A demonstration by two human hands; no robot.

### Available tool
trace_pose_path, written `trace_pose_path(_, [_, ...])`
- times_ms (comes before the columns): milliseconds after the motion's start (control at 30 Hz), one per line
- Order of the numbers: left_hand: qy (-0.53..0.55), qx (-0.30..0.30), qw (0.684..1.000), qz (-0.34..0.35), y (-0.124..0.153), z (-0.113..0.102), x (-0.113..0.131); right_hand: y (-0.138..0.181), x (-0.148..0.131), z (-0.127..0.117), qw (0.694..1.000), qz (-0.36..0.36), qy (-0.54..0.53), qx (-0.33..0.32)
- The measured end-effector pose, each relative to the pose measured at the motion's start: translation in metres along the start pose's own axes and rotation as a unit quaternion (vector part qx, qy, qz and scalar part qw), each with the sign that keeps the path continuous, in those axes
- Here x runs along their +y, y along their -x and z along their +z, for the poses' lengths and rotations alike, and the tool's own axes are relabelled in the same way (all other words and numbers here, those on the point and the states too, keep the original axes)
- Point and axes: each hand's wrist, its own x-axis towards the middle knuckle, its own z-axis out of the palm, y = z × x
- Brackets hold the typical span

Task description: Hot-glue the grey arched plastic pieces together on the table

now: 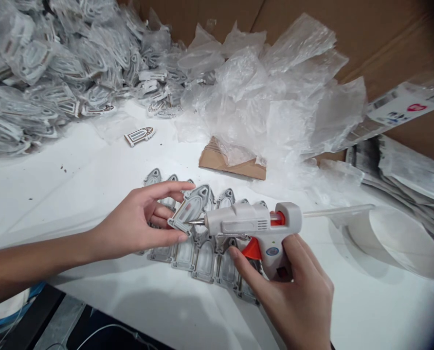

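Between its thumb and fingers, my left hand point(140, 218) holds up a grey arched window-shaped piece point(192, 206), tilted, with its recessed face towards me. My right hand point(297, 291) grips the handle of a white hot glue gun point(244, 218) with an orange trigger. The metal nozzle meets the lower edge of the held piece, and a long glue stick point(337, 210) sticks out of the gun's back. Beneath both hands, several similar arched pieces point(204, 260) lie in rows on the white table, partly hidden by the hands and the gun.
Bagged pieces point(67, 63) are heaped at the back left. Crumpled clear plastic bags point(268, 92) fill the back middle, behind a cardboard scrap point(231, 163). One brown-and-white arched piece point(139, 136) lies alone. A white round container point(395, 238) stands at right on the white table point(93, 296).
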Motion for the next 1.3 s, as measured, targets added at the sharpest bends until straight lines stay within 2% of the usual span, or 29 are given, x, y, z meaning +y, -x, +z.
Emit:
trace_pose_path(533, [0.010,-0.005,1.000,-0.018,0.0006,-0.0008,0.0032,-0.0007,0.0001,-0.0006,1.000,-0.004,0.004,-0.002])
trace_pose_path(1300, [-0.005,-0.002,1.000,-0.004,-0.0001,-0.0004,0.0030,0.0005,0.0017,-0.0004,1.000,-0.002,0.007,-0.008])
